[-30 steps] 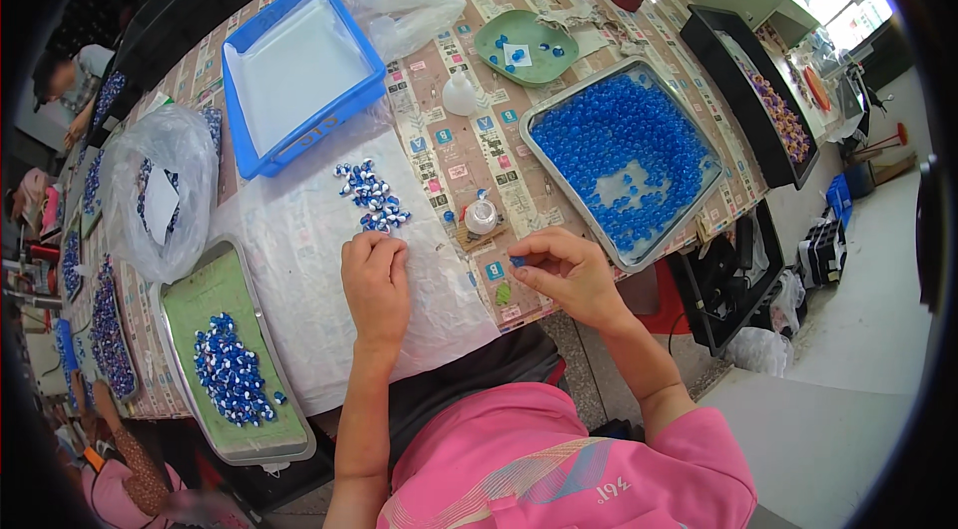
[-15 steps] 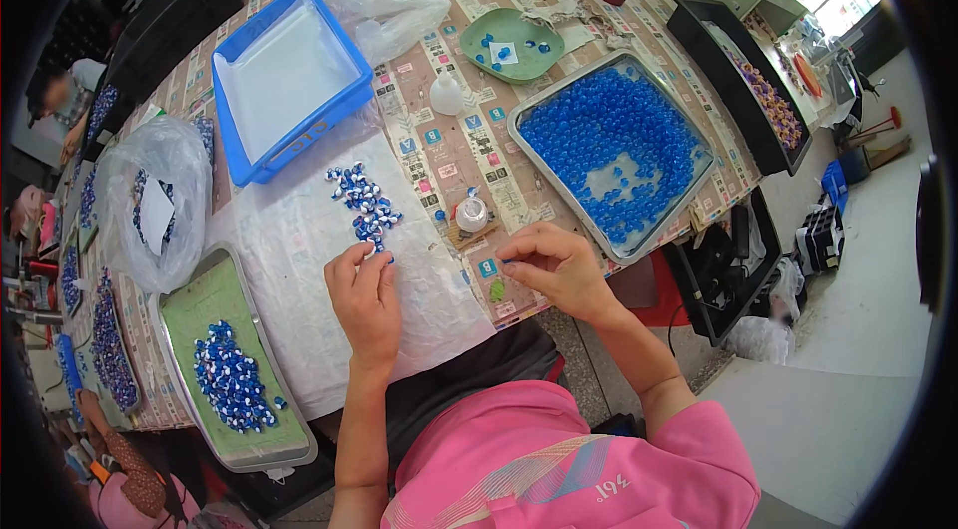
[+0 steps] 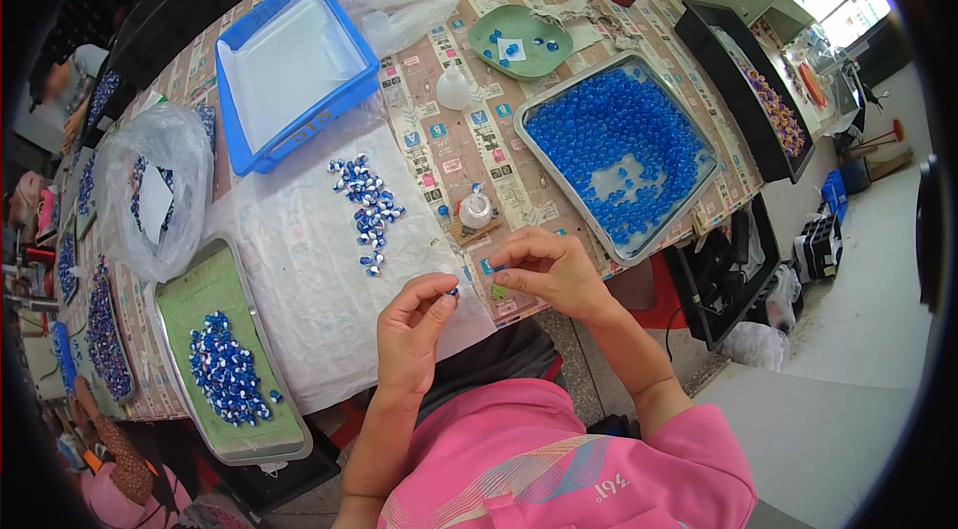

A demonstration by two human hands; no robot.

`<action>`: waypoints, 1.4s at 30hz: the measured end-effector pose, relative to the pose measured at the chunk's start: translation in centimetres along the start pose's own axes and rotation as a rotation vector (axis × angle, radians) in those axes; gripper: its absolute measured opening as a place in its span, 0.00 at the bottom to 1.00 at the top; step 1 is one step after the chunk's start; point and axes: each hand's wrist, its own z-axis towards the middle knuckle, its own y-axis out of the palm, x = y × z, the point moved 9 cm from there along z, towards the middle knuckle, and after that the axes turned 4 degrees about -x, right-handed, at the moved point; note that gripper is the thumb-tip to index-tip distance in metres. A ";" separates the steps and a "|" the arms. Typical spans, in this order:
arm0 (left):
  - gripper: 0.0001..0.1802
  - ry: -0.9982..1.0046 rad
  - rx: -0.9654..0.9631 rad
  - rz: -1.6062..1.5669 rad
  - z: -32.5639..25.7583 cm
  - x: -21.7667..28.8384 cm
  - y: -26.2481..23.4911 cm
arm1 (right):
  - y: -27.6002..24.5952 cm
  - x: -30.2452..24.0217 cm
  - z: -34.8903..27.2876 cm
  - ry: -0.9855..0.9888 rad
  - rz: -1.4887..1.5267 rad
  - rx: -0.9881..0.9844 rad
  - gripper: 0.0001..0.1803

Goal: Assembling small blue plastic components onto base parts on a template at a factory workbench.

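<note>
My left hand (image 3: 411, 329) pinches a small blue-and-white bead (image 3: 454, 291) between thumb and fingertips, over the near edge of the white sheet (image 3: 289, 279). Close by on the right, my right hand (image 3: 551, 274) is closed in a pinch on a small blue bead (image 3: 498, 269), mostly hidden by the fingertips. Beyond the left hand, a loose cluster of blue-and-white beads (image 3: 367, 200) lies on the sheet. A small clear jar with a white top (image 3: 476, 211) stands on a little wooden piece just beyond both hands.
On the right sits a metal tray (image 3: 624, 255) of clear blue beads (image 3: 609, 130). A green-lined tray (image 3: 284, 409) with blue-and-white beads is at left. Further back are a blue bin (image 3: 299, 135), a plastic bag (image 3: 160, 250), a white bottle (image 3: 453, 90) and a green dish (image 3: 539, 65).
My left hand has moved from the bead cluster toward my right hand, with a blue-and-white bead now in its fingers. The right hand has barely shifted, still pinching.
</note>
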 end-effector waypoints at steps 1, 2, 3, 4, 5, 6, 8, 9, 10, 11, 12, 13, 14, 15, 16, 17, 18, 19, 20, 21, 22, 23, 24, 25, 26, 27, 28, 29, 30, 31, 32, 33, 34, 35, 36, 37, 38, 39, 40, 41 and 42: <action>0.11 0.000 0.000 0.000 0.0 0.1 0.0 | 0.0 -0.1 0.0 0.000 0.000 0.000 0.13; 0.12 -0.049 0.002 -0.053 -0.1 -0.3 0.0 | 0.1 0.2 0.0 0.062 0.035 -0.005 0.13; 0.14 -0.098 0.004 -0.105 -0.2 -0.8 0.0 | 0.3 0.6 -0.1 0.123 0.069 -0.011 0.13; 0.14 -0.099 0.005 -0.105 -0.2 -0.9 -0.1 | 0.3 0.7 -0.1 0.124 0.069 -0.010 0.13; 0.14 -0.077 -0.018 -0.129 -0.1 -0.8 -0.1 | 0.4 1.0 0.0 0.130 0.074 -0.017 0.13; 0.15 -0.056 -0.040 -0.152 -0.1 -0.7 0.0 | 0.6 1.2 0.0 0.136 0.079 -0.023 0.13; 0.16 -0.073 -0.038 -0.169 -0.2 -0.8 -0.1 | 0.8 1.1 0.0 0.137 0.080 -0.024 0.13; 0.16 -0.090 -0.039 -0.185 -0.2 -1.0 -0.1 | 0.9 1.1 0.0 0.137 0.079 -0.023 0.13; 0.16 -0.090 -0.037 -0.186 -0.3 -1.0 -0.2 | 0.9 1.2 0.0 0.138 0.079 -0.024 0.13; 0.16 -0.098 -0.041 -0.201 -0.3 -1.2 -0.3 | 1.1 1.0 0.1 0.108 0.036 -0.033 0.12; 0.15 -0.106 -0.045 -0.216 -0.4 -1.3 -0.3 | 1.2 0.8 0.2 0.077 -0.007 -0.043 0.11; 0.15 -0.105 -0.042 -0.216 -0.4 -1.3 -0.4 | 1.3 0.8 0.2 0.078 -0.007 -0.046 0.11; 0.15 -0.118 -0.030 -0.233 -0.5 -1.4 -0.6 | 1.4 0.3 0.4 0.040 -0.093 -0.058 0.11; 0.15 -0.130 -0.016 -0.250 -0.5 -1.5 -0.8 | 1.6 -0.1 0.4 0.001 -0.179 -0.070 0.11; 0.15 -0.127 -0.012 -0.251 -0.6 -1.3 -0.8 | 1.8 -0.3 0.4 0.001 -0.179 -0.076 0.11; 0.15 -0.146 -0.015 -0.261 -0.6 -1.3 -0.8 | 1.7 -0.3 0.4 0.027 -0.111 -0.040 0.11; 0.14 -0.165 -0.017 -0.272 -0.7 -1.3 -0.8 | 1.5 -0.3 0.3 0.053 -0.044 -0.005 0.11; 0.14 -0.161 -0.013 -0.274 -0.7 -1.2 -1.0 | 1.6 -0.5 0.4 0.054 -0.045 -0.011 0.11; 0.14 -0.172 -0.035 -0.314 -0.7 -1.2 -1.0 | 1.3 -1.0 0.4 0.032 -0.105 0.012 0.10; 0.14 -0.182 -0.057 -0.354 -0.7 -1.2 -0.9 | 1.1 -1.4 0.5 0.010 -0.165 0.036 0.10; 0.14 -0.177 -0.056 -0.358 -0.8 -1.0 -1.0 | 1.3 -1.5 0.8 0.009 -0.168 0.031 0.10; 0.14 -0.177 -0.058 -0.371 -0.9 -0.9 -1.1 | 1.0 -2.3 0.9 -0.053 -0.230 0.082 0.10; 0.15 -0.176 -0.061 -0.385 -1.0 -0.8 -1.1 | 0.8 -3.2 1.1 -0.115 -0.293 0.132 0.10; 0.15 -0.170 -0.059 -0.389 -1.0 -0.6 -1.3 | 0.9 -3.6 1.4 -0.117 -0.296 0.126 0.10; 0.14 -0.187 -0.061 -0.388 -1.2 -0.6 -1.4 | 0.9 -4.9 1.7 -0.146 -0.387 0.169 0.10; 0.14 -0.204 -0.062 -0.387 -1.3 -0.6 -1.5 | 0.9 -5.9 2.1 -0.176 -0.478 0.211 0.10; 0.14 -0.198 -0.060 -0.390 -1.4 -0.5 -1.7 | 1.1 -6.0 2.6 -0.179 -0.481 0.205 0.10; 0.13 -0.198 -0.067 -0.383 -1.4 -0.5 -1.8 | 1.1 -6.6 3.1 -0.218 -0.539 0.226 0.10; 0.12 -0.198 -0.074 -0.375 -1.5 -0.5 -1.9 | 1.3 -7.1 3.4 -0.258 -0.597 0.246 0.11; 0.12 -0.193 -0.073 -0.378 -1.6 -0.3 -2.0 | 1.4 -7.1 3.9 -0.261 -0.599 0.242 0.11; 0.11 -0.189 -0.066 -0.366 -1.7 -0.2 -2.0 | 1.6 -7.2 4.4 -0.281 -0.664 0.234 0.10; 0.10 -0.186 -0.058 -0.354 -1.8 -0.1 -2.1 | 2.0 -7.3 4.7 -0.300 -0.728 0.227 0.10; 0.10 -0.183 -0.057 -0.356 -1.8 0.0 -2.2 | 2.1 -7.3 5.0 -0.302 -0.729 0.223 0.10; 0.10 -0.181 -0.052 -0.353 -1.9 0.1 -2.4 | 2.6 -7.4 5.4 -0.319 -0.794 0.209 0.10; 0.10 -0.180 -0.047 -0.351 -1.9 0.1 -2.6 | 3.1 -7.5 5.6 -0.335 -0.859 0.195 0.10; 0.10 -0.177 -0.046 -0.352 -1.9 0.2 -2.7 | 3.2 -7.4 5.7 -0.337 -0.859 0.192 0.10; 0.10 -0.180 -0.047 -0.360 -2.0 0.3 -2.8 | 3.4 -7.2 5.9 -0.328 -0.868 0.178 0.09; 0.10 -0.183 -0.048 -0.368 -2.0 0.3 -2.9 | 3.6 -7.1 6.0 -0.318 -0.878 0.164 0.09; 0.10 -0.182 -0.046 -0.369 -2.0 0.3 -3.1 | 3.7 -7.2 6.1 -0.319 -0.878 0.161 0.09; 0.10 -0.178 -0.047 -0.370 -2.0 0.4 -3.1 | 3.8 -7.3 6.0 -0.313 -0.869 0.167 0.09; 0.11 -0.174 -0.047 -0.371 -2.0 0.5 -3.2 | 3.8 -7.4 6.0 -0.307 -0.859 0.172 0.09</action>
